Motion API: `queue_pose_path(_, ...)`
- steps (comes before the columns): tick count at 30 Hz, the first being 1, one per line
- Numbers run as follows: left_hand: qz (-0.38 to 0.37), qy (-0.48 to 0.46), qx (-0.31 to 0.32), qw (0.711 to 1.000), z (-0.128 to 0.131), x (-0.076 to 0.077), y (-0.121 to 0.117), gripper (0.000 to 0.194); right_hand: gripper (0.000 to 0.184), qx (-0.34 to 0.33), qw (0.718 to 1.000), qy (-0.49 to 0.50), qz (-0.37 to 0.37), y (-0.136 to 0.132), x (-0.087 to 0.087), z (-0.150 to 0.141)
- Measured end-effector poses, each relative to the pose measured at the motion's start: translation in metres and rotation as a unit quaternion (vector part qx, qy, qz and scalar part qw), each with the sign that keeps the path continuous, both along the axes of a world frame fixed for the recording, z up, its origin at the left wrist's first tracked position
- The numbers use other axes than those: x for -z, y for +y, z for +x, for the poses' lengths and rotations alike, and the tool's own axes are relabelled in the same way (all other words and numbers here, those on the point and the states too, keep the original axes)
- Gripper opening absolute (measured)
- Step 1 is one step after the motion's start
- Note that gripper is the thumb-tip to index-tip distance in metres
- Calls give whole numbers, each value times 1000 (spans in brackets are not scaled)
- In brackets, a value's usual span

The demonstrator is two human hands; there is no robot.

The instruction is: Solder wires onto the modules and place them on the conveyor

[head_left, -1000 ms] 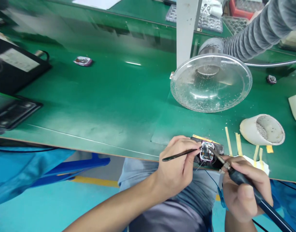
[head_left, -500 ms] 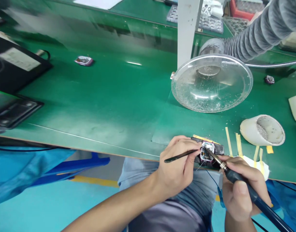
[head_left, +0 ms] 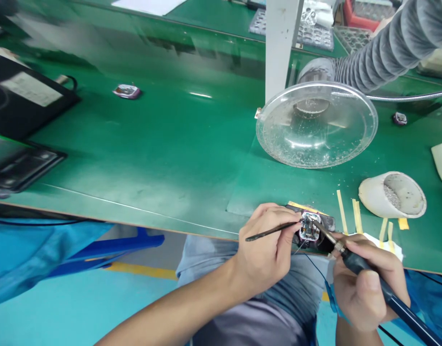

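Observation:
My left hand point(head_left: 266, 242) pinches dark pointed tweezers point(head_left: 269, 231), their tips reaching a small white-framed circuit module point(head_left: 309, 228). The module rests on a dark pad point(head_left: 325, 222) at the green bench's front edge, and my left fingers steady it. My right hand point(head_left: 365, 283) grips a black-handled soldering iron point(head_left: 368, 271) with its thin metal tip at the module's upper right. The tip seems to touch the module, though the exact contact point is too small to tell.
A round clear plastic shield point(head_left: 316, 125) stands behind my hands, and a grey ribbed fume hose point(head_left: 386, 53) runs above it. To the right are a white cup with metal shavings point(head_left: 392, 194) and yellow tape strips point(head_left: 358, 216). Dark tablets lie at far left.
The soldering iron has tilted and its tip has shifted slightly toward the module's upper right. The tweezers and module stay nearly in place.

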State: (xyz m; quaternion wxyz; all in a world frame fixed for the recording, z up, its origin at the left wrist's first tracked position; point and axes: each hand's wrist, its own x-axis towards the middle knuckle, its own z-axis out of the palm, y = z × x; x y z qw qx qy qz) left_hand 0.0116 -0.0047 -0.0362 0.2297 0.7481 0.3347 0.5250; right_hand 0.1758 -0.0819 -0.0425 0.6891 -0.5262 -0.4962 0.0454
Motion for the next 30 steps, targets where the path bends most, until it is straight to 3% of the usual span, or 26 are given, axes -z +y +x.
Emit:
queue_pose_path(3,7,1,-1,1000,1,-2,0,23,21,-7,1000,5,-4,-5,1,2)
queue_pose_path(8,28,4,0,1000,1,-1,1,24,23,-41,996,5,-75,-18,4,9)
queue_pose_path(19,37,14,-1,999,1,-4,2,24,23,-26,996,-21,-78,-18,5,8)
queue_pose_path(25,51,16,-10,999,2,-2,1,23,23,-15,999,12,-30,-11,7,5)
queue_pose_path(30,47,21,-9,999,1,0,0,20,36,82,994,61,43,3,16,5)
